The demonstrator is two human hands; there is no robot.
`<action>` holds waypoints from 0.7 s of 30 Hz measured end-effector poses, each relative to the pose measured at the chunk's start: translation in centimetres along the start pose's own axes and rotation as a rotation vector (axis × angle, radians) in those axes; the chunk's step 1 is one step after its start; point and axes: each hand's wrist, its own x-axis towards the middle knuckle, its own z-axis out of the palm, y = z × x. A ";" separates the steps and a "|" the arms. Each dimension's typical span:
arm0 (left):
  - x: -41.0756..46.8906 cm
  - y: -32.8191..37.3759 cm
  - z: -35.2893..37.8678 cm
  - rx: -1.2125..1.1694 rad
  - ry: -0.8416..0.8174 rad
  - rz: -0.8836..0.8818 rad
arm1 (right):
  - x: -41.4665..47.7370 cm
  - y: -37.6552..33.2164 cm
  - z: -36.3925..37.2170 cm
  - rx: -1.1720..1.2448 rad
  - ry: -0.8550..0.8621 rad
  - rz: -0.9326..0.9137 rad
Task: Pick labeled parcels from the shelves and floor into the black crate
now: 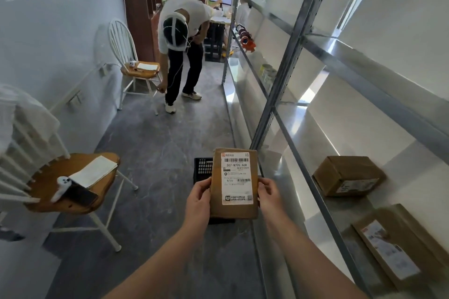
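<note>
Both hands hold one flat brown parcel (234,183) upright, label facing camera: left hand (198,198) grips its left edge, right hand (268,195) its right edge, fingers curled around. Parcel is above the black crate (202,170) on the floor, mostly hiding it. Two more parcels, a box (348,175) and a flat one (398,247), lie on the metal shelf (298,160) at right.

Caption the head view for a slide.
A labeled parcel held by the left hand and right hand above the black crate, beside a metal shelf carrying a box and a flat parcel.
</note>
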 end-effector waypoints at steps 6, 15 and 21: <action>4.7 1.9 -0.2 -0.011 -0.046 0.008 | 3.6 -2.2 2.5 -0.051 0.062 0.001; 10.9 3.8 -2.5 0.015 -0.077 0.002 | 7.0 -4.3 7.5 -0.034 0.078 0.036; 14.0 4.3 -4.4 0.037 -0.076 0.007 | 8.5 -4.6 10.8 -0.012 0.079 0.052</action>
